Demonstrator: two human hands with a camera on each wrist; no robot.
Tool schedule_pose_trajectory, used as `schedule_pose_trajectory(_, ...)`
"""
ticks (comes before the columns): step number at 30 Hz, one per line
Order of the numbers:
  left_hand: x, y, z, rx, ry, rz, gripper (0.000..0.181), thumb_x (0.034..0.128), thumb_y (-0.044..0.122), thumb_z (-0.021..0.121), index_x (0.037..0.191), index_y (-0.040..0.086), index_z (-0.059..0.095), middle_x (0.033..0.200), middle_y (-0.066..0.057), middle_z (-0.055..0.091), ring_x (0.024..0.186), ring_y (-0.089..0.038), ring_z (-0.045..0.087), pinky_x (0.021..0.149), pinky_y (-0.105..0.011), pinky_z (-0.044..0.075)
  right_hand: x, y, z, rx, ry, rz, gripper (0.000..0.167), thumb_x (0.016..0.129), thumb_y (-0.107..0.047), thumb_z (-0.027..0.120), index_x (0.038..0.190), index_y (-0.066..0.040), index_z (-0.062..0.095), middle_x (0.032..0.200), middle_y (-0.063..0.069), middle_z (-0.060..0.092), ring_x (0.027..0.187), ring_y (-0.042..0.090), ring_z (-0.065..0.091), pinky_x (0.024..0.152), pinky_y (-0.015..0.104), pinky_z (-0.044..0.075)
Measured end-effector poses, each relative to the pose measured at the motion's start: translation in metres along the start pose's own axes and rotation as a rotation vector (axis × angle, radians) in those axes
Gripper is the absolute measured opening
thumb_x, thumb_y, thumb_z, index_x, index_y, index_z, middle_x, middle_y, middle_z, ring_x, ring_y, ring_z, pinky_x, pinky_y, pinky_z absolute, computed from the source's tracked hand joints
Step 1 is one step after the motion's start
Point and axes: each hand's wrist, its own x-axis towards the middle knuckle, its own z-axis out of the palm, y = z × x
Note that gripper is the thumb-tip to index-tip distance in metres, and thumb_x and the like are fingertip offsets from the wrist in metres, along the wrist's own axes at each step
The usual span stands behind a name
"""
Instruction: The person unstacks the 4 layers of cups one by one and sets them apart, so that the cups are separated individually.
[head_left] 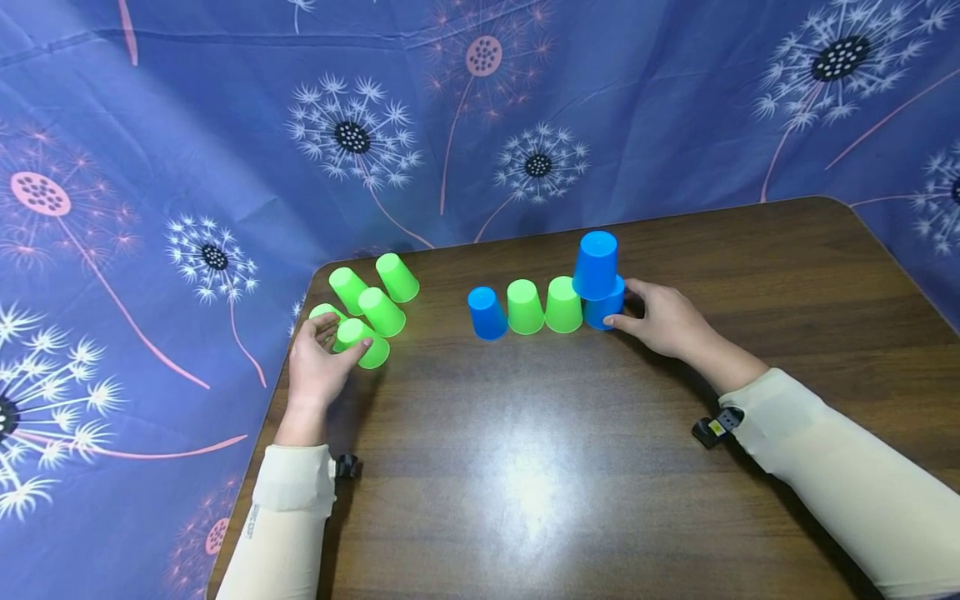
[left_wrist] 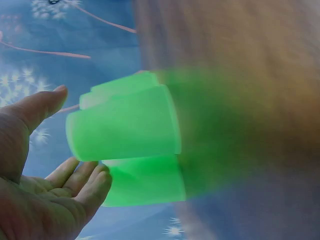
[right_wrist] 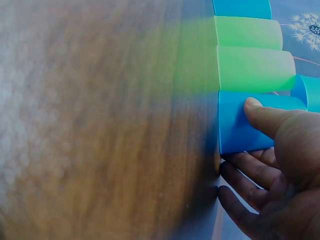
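At the table's left end, my left hand (head_left: 313, 367) is beside the nearest green cup (head_left: 367, 346), thumb and fingers apart. The left wrist view has its fingertips close to or touching green cups (left_wrist: 125, 125), the thumb clear of them. My right hand (head_left: 667, 323) holds the lower blue cup (head_left: 602, 310) at the right end of a row; its thumb presses that cup's wall (right_wrist: 235, 122). Another blue cup (head_left: 597, 267) sits upside down on top, over the join with the adjacent green cup (head_left: 564, 307).
Leftward in the row stand a green cup (head_left: 525, 308) and a blue cup (head_left: 487, 315). Several upside-down green cups (head_left: 384, 313) cluster at the left. The brown table (head_left: 465, 467) meets a blue flowered cloth (head_left: 450, 125) at its back and left edges.
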Motion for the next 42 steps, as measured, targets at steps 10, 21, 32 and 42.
schedule_pose_trajectory(10, -0.001, 0.056, 0.02, -0.158, 0.091, 0.249, 0.064, 0.0839, 0.009, 0.089, 0.14, -0.001, 0.058, 0.14, -0.012, 0.06, 0.134, -0.026, 0.057, 0.115, -0.032, 0.045, -0.001, 0.0, -0.001, 0.0, 0.007, -0.001, 0.071, 0.099, -0.039, 0.075, 0.153, -0.001, 0.047, 0.141, 0.027, 0.06, 0.132, 0.049, 0.054, 0.105, 0.069, 0.044)
schedule_pose_trajectory(21, 0.002, 0.104, 0.074, -0.225, -0.107, 0.38, 0.057, 0.0904, 0.011, 0.085, 0.14, 0.001, 0.059, 0.141, -0.011, 0.062, 0.13, -0.027, 0.057, 0.113, -0.036, 0.047, -0.001, 0.0, 0.001, 0.005, 0.009, -0.006, 0.071, 0.099, -0.04, 0.075, 0.152, 0.0, 0.048, 0.142, 0.027, 0.06, 0.133, 0.048, 0.054, 0.106, 0.069, 0.044)
schedule_pose_trajectory(32, 0.002, 0.14, 0.123, -0.199, -0.259, 0.42, 0.057, 0.0924, 0.019, 0.083, 0.143, 0.008, 0.06, 0.143, -0.003, 0.062, 0.134, -0.019, 0.057, 0.113, -0.037, 0.046, -0.002, 0.003, 0.001, 0.001, 0.013, -0.017, 0.074, 0.099, -0.041, 0.075, 0.153, 0.001, 0.047, 0.141, 0.027, 0.06, 0.132, 0.048, 0.054, 0.106, 0.069, 0.044)
schedule_pose_trajectory(42, -0.002, 0.164, 0.165, -0.211, -0.362, 0.425, 0.056, 0.0931, 0.022, 0.082, 0.142, 0.007, 0.059, 0.142, -0.004, 0.063, 0.133, -0.017, 0.058, 0.111, -0.032, 0.048, -0.001, 0.002, 0.002, -0.005, 0.015, -0.017, 0.072, 0.099, -0.041, 0.075, 0.151, 0.0, 0.049, 0.141, 0.027, 0.061, 0.132, 0.048, 0.055, 0.106, 0.069, 0.044)
